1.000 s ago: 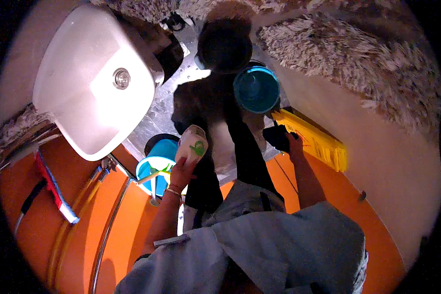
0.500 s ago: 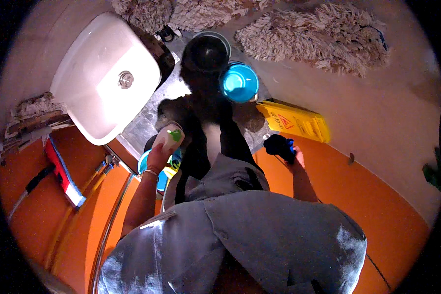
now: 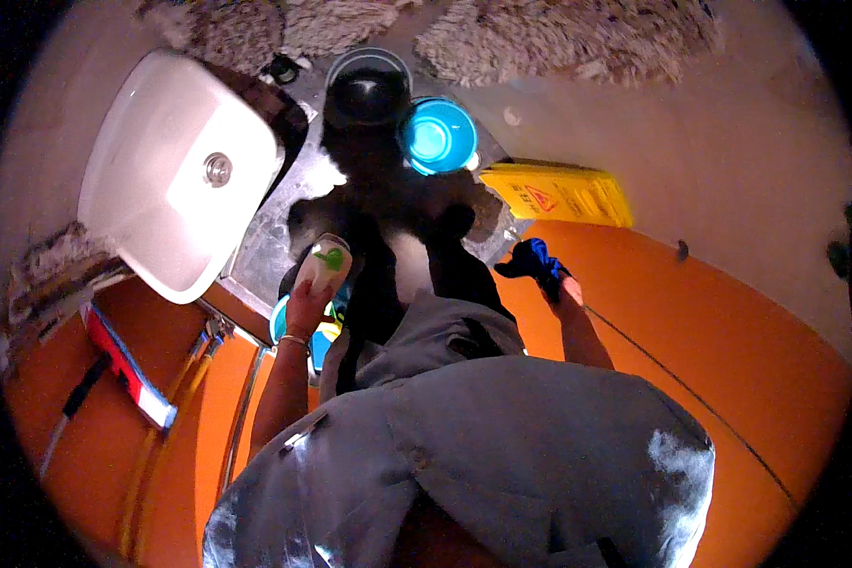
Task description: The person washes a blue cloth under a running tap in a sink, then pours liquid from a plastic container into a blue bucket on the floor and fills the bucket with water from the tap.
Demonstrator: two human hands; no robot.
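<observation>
My left hand (image 3: 308, 308) is wrapped round a pale container (image 3: 326, 275) with a green patch near its far end, perhaps a bottle. Below that hand, beside my left leg, a light-blue bucket (image 3: 278, 320) shows partly, with something yellow at it. On the other side, my right hand (image 3: 568, 293) grips a blue and black cloth-like item (image 3: 543, 265), maybe a glove, which sticks out past my fingers. My fingertips there are partly hidden.
A white sink (image 3: 189, 142) stands at the left. Ahead are a dark bucket (image 3: 373, 59), a turquoise bucket (image 3: 454, 137) and a yellow folded floor sign (image 3: 559, 192). Shaggy mop heads (image 3: 568, 38) hang at the far wall. A red-and-white squeegee-like tool (image 3: 128, 369) and yellow poles (image 3: 185, 379) stand left.
The view has shifted slightly. The blue and black item in my right hand has changed shape, showing more blue and a dark end pointing left. My left hand keeps its hold on the container.
</observation>
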